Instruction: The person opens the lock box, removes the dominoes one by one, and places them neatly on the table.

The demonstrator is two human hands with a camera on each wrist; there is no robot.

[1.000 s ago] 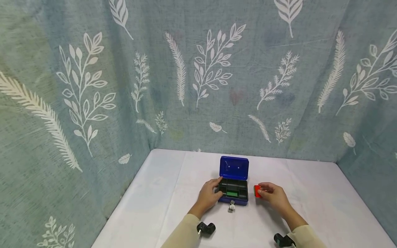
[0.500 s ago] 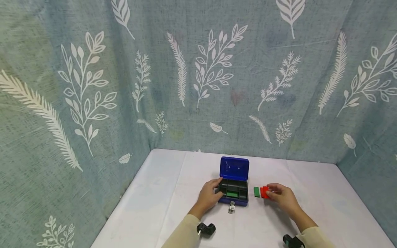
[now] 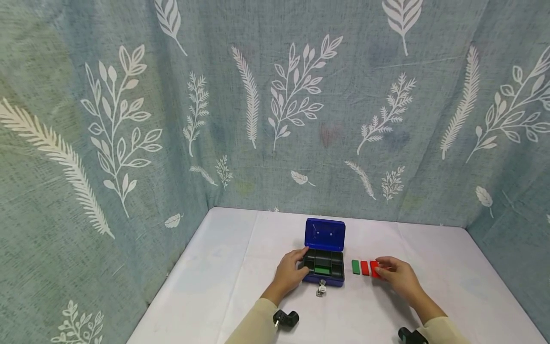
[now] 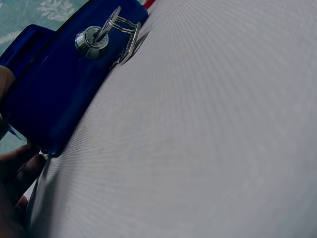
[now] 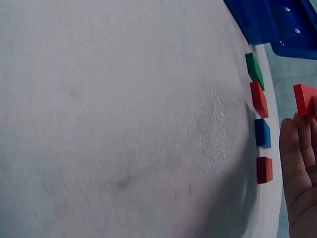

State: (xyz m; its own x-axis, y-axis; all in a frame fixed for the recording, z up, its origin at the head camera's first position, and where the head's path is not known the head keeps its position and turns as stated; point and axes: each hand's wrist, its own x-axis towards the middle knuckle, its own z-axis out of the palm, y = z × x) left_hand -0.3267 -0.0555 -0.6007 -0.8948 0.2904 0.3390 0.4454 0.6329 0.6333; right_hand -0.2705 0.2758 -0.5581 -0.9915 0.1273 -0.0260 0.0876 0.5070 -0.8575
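Note:
A small blue cash box [image 3: 341,282] stands with its lid [image 3: 324,234] raised and a dark divided tray inside; a green piece [image 3: 322,270] lies in the front middle compartment. My left hand [image 3: 287,274] holds the box's left side, thumb at the front and fingers farther back. Keys [image 4: 119,25] hang from its front lock [image 4: 92,42]. Right of the box, my right hand [image 3: 399,278] pinches a red block [image 5: 303,99] above the table. Below it lie a green block [image 5: 254,71], a red block [image 5: 258,99], a blue block [image 5: 262,133] and another red block [image 5: 264,169].
A white cloth covers the table [image 3: 240,253]. Patterned blue-green curtains [image 3: 301,110] hang behind it and along both sides. A black device [image 3: 285,318] is strapped at the left wrist, and another black device [image 3: 411,336] at the right.
My right hand has moved rightward, away from the box, with the red block. The green block and a red block on the table have come into sight. The left hand stays on the box.

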